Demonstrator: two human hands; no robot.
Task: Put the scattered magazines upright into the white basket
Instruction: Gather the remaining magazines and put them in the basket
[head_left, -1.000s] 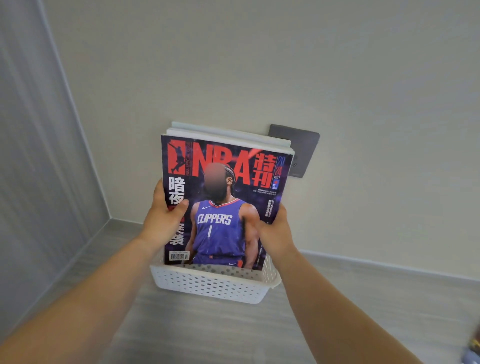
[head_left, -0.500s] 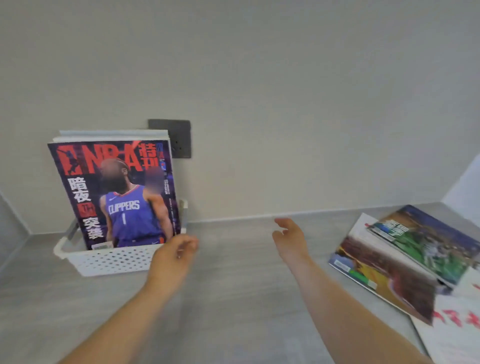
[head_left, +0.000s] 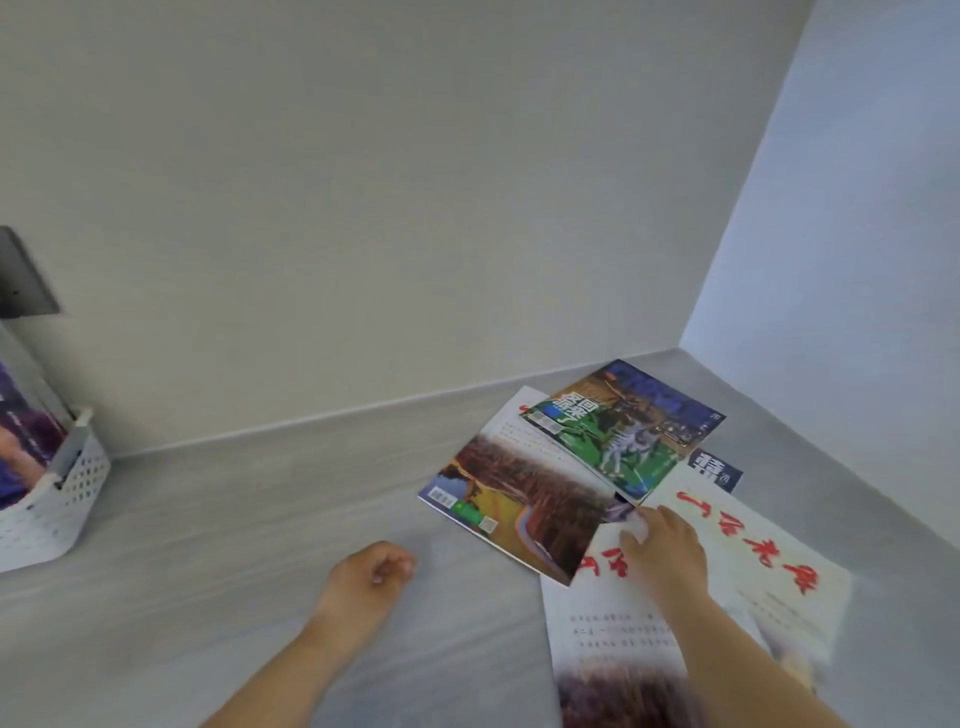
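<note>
The white basket (head_left: 62, 499) stands at the far left edge, with upright magazines (head_left: 21, 431) in it, mostly cut off. Several magazines lie scattered flat at the right: a green-covered one (head_left: 618, 431) on top, a brown landscape one (head_left: 524, 504) under it, and white ones with red writing (head_left: 748, 561) nearer me. My right hand (head_left: 662, 556) rests on the white magazines, fingertips touching the corner of the green one, holding nothing. My left hand (head_left: 369, 577) hovers over the bare surface with fingers loosely curled and nothing in it.
A grey tabletop (head_left: 260, 545) runs to a white back wall and a side wall at the right, forming a corner behind the magazines. A dark wall plate (head_left: 23, 280) sits above the basket.
Both hands let go of the basketball magazine, which stays upright in the basket. The view swung right; my right hand reached onto the scattered pile and my left followed over the table.
</note>
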